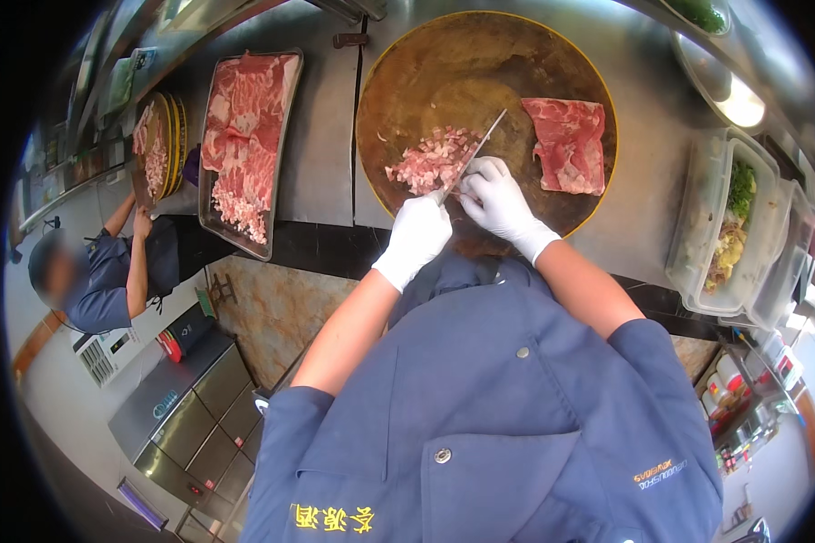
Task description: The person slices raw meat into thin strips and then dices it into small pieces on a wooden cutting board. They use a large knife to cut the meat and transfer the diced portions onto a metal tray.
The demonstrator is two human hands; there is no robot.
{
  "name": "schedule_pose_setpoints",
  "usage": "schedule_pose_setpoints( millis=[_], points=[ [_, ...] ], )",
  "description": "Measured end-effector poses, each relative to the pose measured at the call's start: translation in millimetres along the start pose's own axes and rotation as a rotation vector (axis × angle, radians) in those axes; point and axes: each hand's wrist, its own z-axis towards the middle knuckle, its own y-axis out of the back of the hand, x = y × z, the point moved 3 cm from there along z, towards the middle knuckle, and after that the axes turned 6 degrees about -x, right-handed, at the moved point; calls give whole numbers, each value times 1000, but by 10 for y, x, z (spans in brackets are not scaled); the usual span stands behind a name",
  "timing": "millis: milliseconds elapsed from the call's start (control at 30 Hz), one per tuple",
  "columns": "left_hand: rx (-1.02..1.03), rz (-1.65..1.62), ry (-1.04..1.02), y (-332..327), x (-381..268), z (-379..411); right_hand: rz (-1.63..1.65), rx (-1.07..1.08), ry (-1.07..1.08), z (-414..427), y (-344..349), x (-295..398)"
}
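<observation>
My left hand (421,227), in a white glove, grips the handle of a knife (479,146). Its blade is seen nearly edge-on and slants up to the right across a round wooden chopping block (441,61). Just right of the blade is my gloved right hand (496,193), fingers curled down near the block; what lies beneath them is mostly hidden. Diced raw meat (431,163) forms a loose heap against the blade's left side. On the block's right part rests a flat slab of raw meat (570,146), apart from both hands.
Left of the block, a metal tray (270,248) carries meat slabs and diced meat. Clear plastic containers (693,224) with greens stand at right. A steel bowl (720,81) sits behind them. At far left, another person (109,271) works at a second chopping block (170,146).
</observation>
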Motion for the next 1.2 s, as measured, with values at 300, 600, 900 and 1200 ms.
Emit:
schedule_pose_setpoints(
  millis=[300,600,900,1200],
  points=[
    [20,31,-69,461,-113,-362,2,-45,11,-95,-9,-13],
    [168,143,-84,269,-17,-379,37,-41,-30,-91,-20,-35],
    [-25,-56,-35,106,-44,29,50,-58,-8,-97,18,4],
    [66,85,-2,457,-77,-577,61,-70,-47,-143,14,-32]
  ],
)
